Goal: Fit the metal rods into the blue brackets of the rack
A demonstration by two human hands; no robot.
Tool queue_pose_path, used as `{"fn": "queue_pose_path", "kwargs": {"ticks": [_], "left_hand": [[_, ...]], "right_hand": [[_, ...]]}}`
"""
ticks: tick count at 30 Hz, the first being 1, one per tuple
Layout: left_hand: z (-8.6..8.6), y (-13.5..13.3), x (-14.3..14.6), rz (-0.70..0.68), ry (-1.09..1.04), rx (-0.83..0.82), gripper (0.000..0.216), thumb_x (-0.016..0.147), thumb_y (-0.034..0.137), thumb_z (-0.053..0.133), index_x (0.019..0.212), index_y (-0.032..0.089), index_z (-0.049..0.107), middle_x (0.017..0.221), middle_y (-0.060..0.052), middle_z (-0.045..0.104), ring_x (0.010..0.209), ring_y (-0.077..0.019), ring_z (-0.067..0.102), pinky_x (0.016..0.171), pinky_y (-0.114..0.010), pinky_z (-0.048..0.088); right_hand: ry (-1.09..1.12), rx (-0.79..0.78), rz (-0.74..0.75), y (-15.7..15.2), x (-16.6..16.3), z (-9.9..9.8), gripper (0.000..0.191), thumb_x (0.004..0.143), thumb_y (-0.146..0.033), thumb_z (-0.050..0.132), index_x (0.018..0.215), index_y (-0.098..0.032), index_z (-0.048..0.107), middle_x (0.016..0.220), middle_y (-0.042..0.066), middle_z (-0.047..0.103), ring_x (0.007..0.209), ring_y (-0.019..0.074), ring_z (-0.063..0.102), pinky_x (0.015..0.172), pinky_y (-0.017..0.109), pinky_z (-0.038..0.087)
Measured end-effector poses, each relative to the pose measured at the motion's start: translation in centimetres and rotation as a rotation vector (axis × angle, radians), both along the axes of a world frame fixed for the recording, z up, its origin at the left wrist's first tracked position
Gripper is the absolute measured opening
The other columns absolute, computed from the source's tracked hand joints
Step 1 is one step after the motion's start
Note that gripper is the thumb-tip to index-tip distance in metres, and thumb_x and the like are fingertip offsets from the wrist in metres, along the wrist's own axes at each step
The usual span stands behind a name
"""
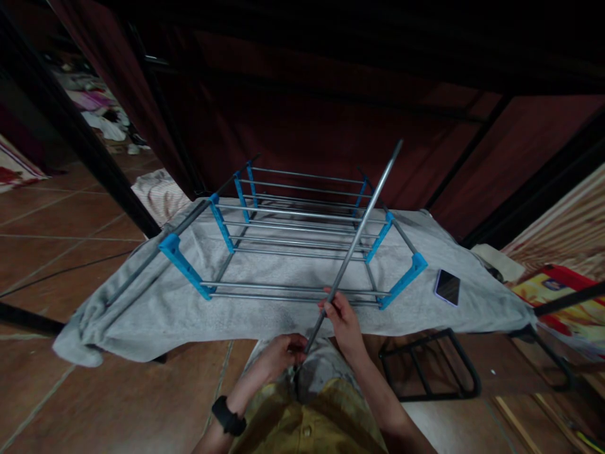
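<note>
A long grey metal rod [359,233] slants up and to the right from my lap. My left hand [283,352] is closed around its lower end. My right hand [341,318] grips it a little higher, fingers wrapped round the shaft. Just beyond my hands lies a rack [293,243] of grey metal bars joined by blue plastic brackets, resting on a grey towel [151,309]. The rod crosses over the rack's right half. A black band sits on my left wrist.
A dark phone [447,287] lies on the towel to the right of the rack. A black metal frame [428,366] sits on the floor at my right. Dark panels and black poles stand behind. Brown floor tiles spread to the left, with clutter far left.
</note>
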State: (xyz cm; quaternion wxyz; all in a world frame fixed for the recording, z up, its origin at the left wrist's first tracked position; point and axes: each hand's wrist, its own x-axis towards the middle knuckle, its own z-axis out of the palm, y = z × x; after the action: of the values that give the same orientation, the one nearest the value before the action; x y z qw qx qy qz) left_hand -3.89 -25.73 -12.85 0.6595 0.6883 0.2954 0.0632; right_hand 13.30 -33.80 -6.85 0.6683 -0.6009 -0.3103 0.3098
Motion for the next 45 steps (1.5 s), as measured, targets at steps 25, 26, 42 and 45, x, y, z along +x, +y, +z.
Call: {"fn": "queue_pose_path", "kwargs": {"ticks": [25,26,42,45], "left_hand": [[10.1,2.4,1.1,0.651,-0.465,-0.152,0.029,0.068,0.039,0.087,0.082,0.017,0.075,0.083,-0.008,0.074,0.075,-0.0169,0.063,0.068,-0.027,0.049],[9.8,2.6,0.9,0.677,-0.464,-0.174,0.030,0.067,0.040,0.087,0.082,0.017,0.075,0.084,-0.007,0.074,0.075,-0.0170,0.063,0.069,-0.027,0.050],[9.2,4.0,-1.2,1.028,-0.622,-0.557,0.023,0.067,0.013,0.089,0.064,0.011,0.066,0.076,-0.005,0.073,0.070,-0.0118,0.068,0.071,-0.024,0.059],[8.8,4.1,-1.3,1.053,-0.621,-0.583,0.024,0.069,0.010,0.087,0.061,0.012,0.064,0.074,-0.004,0.073,0.070,-0.0112,0.069,0.072,-0.023,0.060]], "right_hand": [[-0.375,-0.227,0.360,-4.6,3.0,-1.4,0.034,0.089,-0.047,0.060,0.118,-0.033,0.073,0.103,0.004,0.076,0.095,0.0220,0.068,0.092,0.040,0.052],[-0.409,-0.235,0.332,-4.6,3.3,-1.4,0.033,0.088,-0.047,0.062,0.116,-0.034,0.074,0.109,0.004,0.076,0.101,0.0235,0.068,0.096,0.041,0.051],[-0.763,-0.104,-0.540,-6.9,9.1,-1.8,0.054,0.085,-0.046,0.064,0.131,-0.019,0.058,0.139,0.018,0.055,0.133,0.0321,0.047,0.116,0.061,0.033],[-0.188,-0.021,-0.570,-7.1,8.5,-2.0,0.051,0.076,-0.049,0.074,0.118,-0.022,0.063,0.122,0.010,0.065,0.117,0.0262,0.059,0.113,0.055,0.041]]}}
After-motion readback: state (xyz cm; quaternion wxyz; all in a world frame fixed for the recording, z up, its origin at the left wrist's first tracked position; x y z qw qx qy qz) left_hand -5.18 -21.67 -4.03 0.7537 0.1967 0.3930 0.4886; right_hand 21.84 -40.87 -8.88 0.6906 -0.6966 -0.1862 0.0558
